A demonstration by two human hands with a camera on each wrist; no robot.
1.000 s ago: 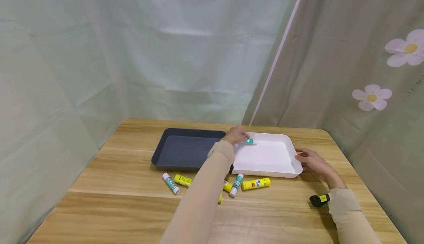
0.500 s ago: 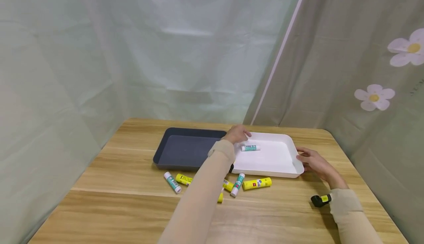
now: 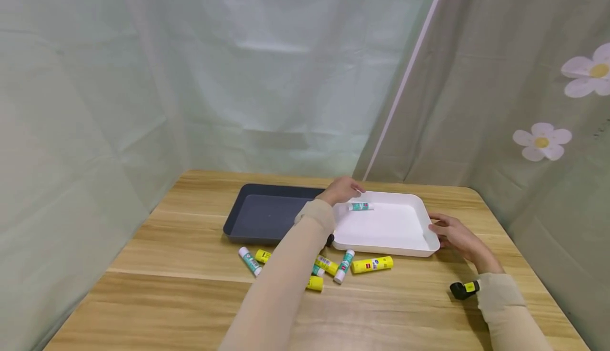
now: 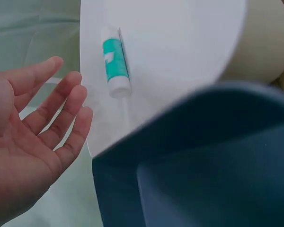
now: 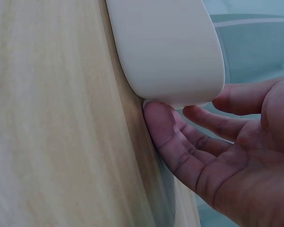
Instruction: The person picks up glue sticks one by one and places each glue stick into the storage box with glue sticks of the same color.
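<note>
My left hand [image 3: 341, 189] hovers above the inner corner where the two trays meet, its fingers apart and holding nothing. Just beyond its fingertips a green-and-white glue stick [image 4: 116, 61] lies inside the white tray [image 3: 386, 229]. At that tray's far right end is my right hand [image 5: 227, 146], its thumb at the rim and its bent fingers against the outer wall near the bottom edge. To the left stands a dark grey tray [image 3: 267, 216], partly behind my left sleeve; its corner looms close in the left wrist view.
In front of the trays lie several loose glue sticks, among them a yellow one [image 3: 373, 264], a green-and-white one [image 3: 344, 266] and another green-and-white one [image 3: 250, 260] further left. My left sleeve [image 3: 281, 271] hides part of this group. Behind the wooden table [image 3: 167, 298] hangs a curtain [image 3: 267, 75].
My left hand has let go of the green-and-white glue stick, which now lies in the white tray after rolling a little. The right hand stays at the tray's end.
</note>
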